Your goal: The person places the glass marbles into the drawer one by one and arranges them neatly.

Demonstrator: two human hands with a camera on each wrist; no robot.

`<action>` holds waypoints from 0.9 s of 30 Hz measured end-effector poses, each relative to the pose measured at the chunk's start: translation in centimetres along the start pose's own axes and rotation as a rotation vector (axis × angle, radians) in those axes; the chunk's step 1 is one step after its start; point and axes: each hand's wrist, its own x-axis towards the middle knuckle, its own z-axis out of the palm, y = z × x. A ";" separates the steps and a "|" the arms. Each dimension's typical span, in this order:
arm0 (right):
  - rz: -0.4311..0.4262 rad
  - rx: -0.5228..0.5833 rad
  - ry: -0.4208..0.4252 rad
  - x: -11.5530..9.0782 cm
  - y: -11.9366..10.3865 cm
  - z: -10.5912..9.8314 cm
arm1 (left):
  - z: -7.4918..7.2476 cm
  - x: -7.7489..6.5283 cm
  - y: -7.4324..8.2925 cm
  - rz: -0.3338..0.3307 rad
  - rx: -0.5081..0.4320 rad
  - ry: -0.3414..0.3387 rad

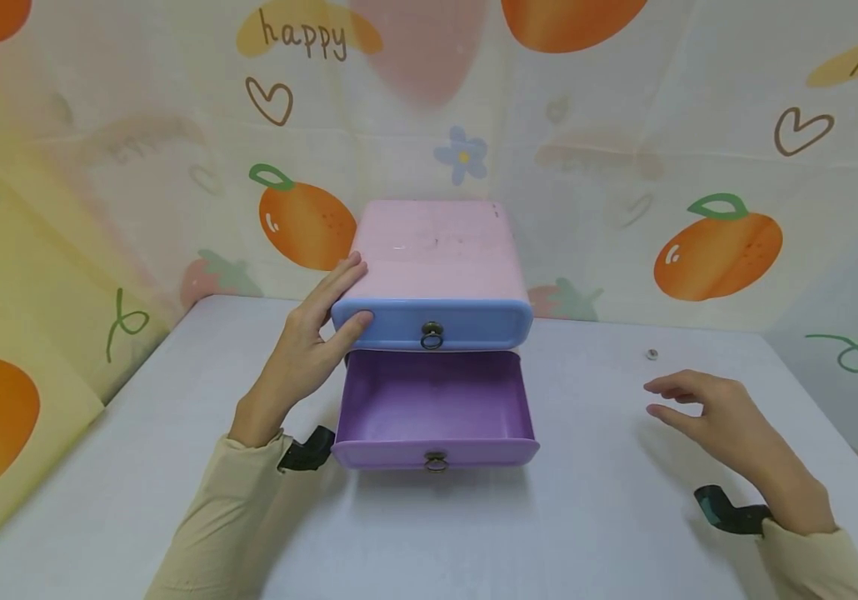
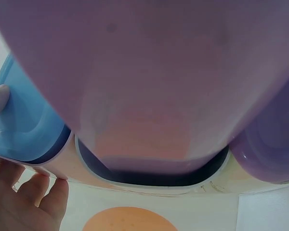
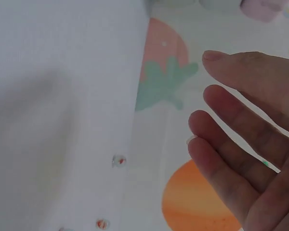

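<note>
A small drawer cabinet with a pink top (image 1: 435, 250) stands at the table's back. Its blue top drawer (image 1: 391, 325) is pushed in, with a ring pull on its front. Below, a purple drawer (image 1: 436, 452) is pulled out and nothing lies in it. Another purple drawer front (image 2: 274, 144) appears in the left wrist view. My left hand (image 1: 296, 354) holds the cabinet's left upper corner, thumb on the blue front and fingers along the side. To the right, my right hand (image 1: 714, 410) hovers over the table, fingers loosely bent around nothing, near a small round piece (image 1: 651, 354).
In the right wrist view, small clear beads with red inside, one bead (image 3: 119, 160) and another bead (image 3: 102, 224), lie near the table edge. The white table (image 1: 594, 533) meets a fruit-patterned cloth (image 1: 586, 100) behind and at the sides.
</note>
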 end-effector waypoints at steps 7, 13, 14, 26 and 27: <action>0.101 -0.004 -0.080 -0.5 1.2 -0.7 | -0.1 0.0 0.0 -0.003 0.003 -0.002; 0.160 0.009 -0.100 -0.8 2.1 -1.0 | -0.1 0.0 0.0 -0.007 0.003 -0.004; 0.168 0.010 -0.102 -0.8 2.2 -1.0 | -0.1 0.0 0.0 -0.007 0.002 -0.005; 0.326 0.021 -0.216 -1.5 3.5 -1.4 | -0.1 0.0 0.0 -0.014 -0.002 -0.008; 0.332 0.021 -0.217 -1.5 3.6 -1.5 | -0.1 0.0 0.0 -0.014 -0.002 -0.008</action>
